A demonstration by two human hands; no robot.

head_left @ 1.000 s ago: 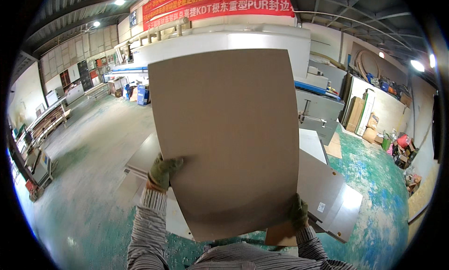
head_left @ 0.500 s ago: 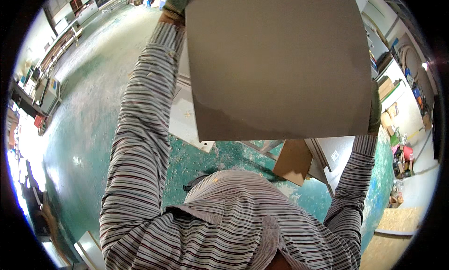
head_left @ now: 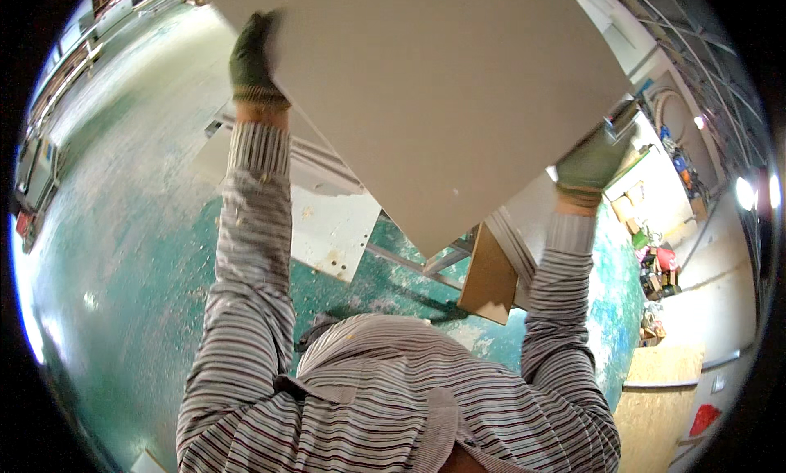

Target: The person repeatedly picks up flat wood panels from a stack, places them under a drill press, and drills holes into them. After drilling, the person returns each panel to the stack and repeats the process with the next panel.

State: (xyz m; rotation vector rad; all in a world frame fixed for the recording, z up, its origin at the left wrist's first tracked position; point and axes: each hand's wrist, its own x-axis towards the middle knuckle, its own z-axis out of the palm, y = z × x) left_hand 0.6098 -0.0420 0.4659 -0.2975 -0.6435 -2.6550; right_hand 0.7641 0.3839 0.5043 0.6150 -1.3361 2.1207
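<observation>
A large flat grey-beige panel (head_left: 442,96) is held up in front of me, tilted so that one corner points down toward my chest. My left hand (head_left: 255,59), in a dark green glove, is closed on its left edge. Gripping the right edge is my gloved right hand (head_left: 596,160), slightly blurred; a small shiny spot shows by its fingers. The panel hides part of my fingers, and its top runs out of the picture. Below it lies a white board (head_left: 332,231) with small holes near its corner.
A brown board (head_left: 490,280) leans near white panels (head_left: 524,227) beneath the held panel. Metal bars (head_left: 442,264) cross there above the worn green floor (head_left: 147,309). Along the right wall are cluttered goods (head_left: 657,268) and a yellowish board (head_left: 663,383). A machine (head_left: 37,174) stands far left.
The panel has turned from nearly square-on to corner-down, and its underside looks lighter. My left hand has moved left and down; my right hand has moved left and up, more of it showing.
</observation>
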